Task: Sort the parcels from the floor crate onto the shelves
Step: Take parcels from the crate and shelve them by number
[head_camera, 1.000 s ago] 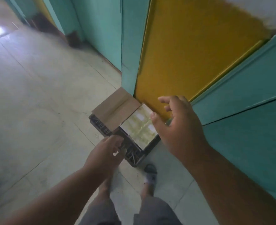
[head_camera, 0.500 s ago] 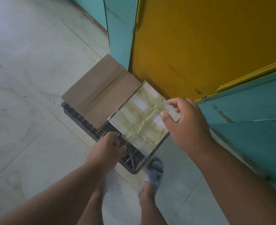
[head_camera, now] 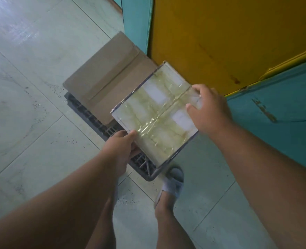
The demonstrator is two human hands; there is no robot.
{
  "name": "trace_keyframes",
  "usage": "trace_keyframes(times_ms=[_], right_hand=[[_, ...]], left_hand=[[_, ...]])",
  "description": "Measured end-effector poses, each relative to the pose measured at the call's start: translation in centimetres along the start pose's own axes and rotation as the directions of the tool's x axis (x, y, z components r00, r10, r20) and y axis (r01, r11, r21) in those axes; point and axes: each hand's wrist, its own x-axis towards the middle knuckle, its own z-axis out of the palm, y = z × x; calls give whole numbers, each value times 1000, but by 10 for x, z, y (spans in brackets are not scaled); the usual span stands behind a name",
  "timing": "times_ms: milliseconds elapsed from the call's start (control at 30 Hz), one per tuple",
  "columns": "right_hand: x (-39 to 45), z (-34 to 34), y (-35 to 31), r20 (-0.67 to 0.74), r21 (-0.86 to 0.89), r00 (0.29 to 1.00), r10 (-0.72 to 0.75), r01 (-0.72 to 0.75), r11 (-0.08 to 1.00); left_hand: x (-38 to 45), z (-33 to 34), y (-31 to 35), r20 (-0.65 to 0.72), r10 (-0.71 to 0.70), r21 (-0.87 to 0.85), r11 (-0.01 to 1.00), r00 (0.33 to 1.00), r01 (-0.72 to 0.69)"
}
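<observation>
Since half a second ago both hands have closed onto the parcel and the view has dropped nearer to it: the left hand (head_camera: 118, 150), which hovered over the crate's rim, now pinches the near left edge, thumb on top and fingers curled beneath, while the right hand (head_camera: 208, 110) grasps the far right edge, thumb pressed on the top face and fingers wrapped over the side. Between them sits the flat, rectangular parcel wrapped in wrinkled, glossy, yellowed clear tape (head_camera: 155, 114), tilted over the near end of the dark slatted plastic floor crate (head_camera: 94, 114); whether it is clear of the crate I cannot tell. The film looks slippery, so opposite edges with fingers underneath seem the safest hold; its flat, straight faces suggest a stiff and fairly light box. Beside it, in the crate's far half, lies a plain brown cardboard box (head_camera: 109, 74). Beyond stand a yellow panel (head_camera: 229, 36) and teal walls (head_camera: 283, 114); no shelf shows.
</observation>
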Motion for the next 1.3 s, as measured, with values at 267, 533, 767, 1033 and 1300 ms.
trace_keyframes(times_ms=[267,533,767,1033,1300], right_hand=[[-129,-151,-59,143,452,981,-132,54,890],[-256,-300,-128,-115,434,992,-46,92,896],[-318,-329,-166,-373,590,834,406,-125,798],[-442,-328,-115,-375,824,738,561,-11,566],[-646,-317,-32,-367,907,754,544,161,388]], left_hand=[[-162,-60,38,-151,-8,-64,998,989,-2],[-342,-101,82,166,300,-3,953,939,-304],[-400,-121,136,541,392,52,867,744,-495],[-441,-58,124,685,313,150,823,658,-548],[-552,36,-2,842,174,224,747,510,-625]])
